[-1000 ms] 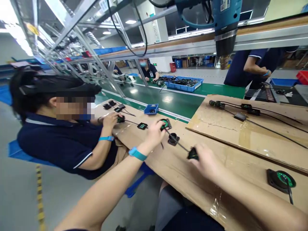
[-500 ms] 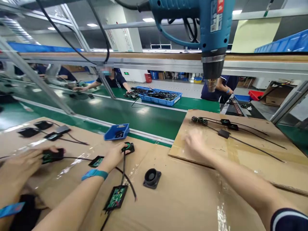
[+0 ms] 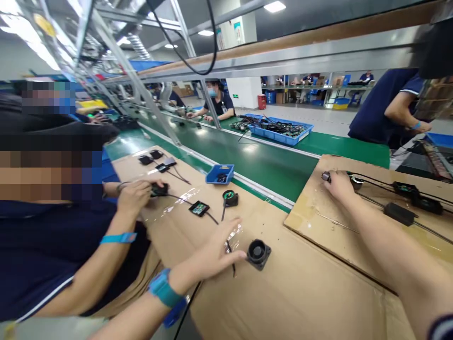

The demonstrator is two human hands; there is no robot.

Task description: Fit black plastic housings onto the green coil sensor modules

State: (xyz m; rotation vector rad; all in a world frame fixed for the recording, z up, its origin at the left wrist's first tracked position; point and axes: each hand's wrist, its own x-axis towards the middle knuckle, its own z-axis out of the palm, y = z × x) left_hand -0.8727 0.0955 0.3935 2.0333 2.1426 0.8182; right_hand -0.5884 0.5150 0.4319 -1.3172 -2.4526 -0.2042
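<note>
My left hand [image 3: 221,250] is open above the cardboard, its fingers spread and its thumb beside a black round-centred housing with a square flange [image 3: 258,252]. Below that hand, a dark cable runs partly hidden. My right hand [image 3: 338,184] reaches onto the raised cardboard sheet at the right, fingers closed round a small round black component [image 3: 326,176]; the hand hides part of it. Beside it lies another round component [image 3: 356,180], with cables leading to black box modules [image 3: 399,213]. A black housing with a green board inside [image 3: 230,197] sits beyond my left hand.
At the left a co-worker's hands [image 3: 136,196] hold a black part, with a green circuit board [image 3: 199,208] cabled nearby. A small blue bin [image 3: 220,174] stands at the cardboard's far edge. Beyond are a green conveyor belt [image 3: 247,160], blue trays of cabled parts [image 3: 283,137] and metal framing.
My left hand has let go of the green-board housing and moved nearer the flanged housing, opening. My right hand has come to the round components. The view has swung left.
</note>
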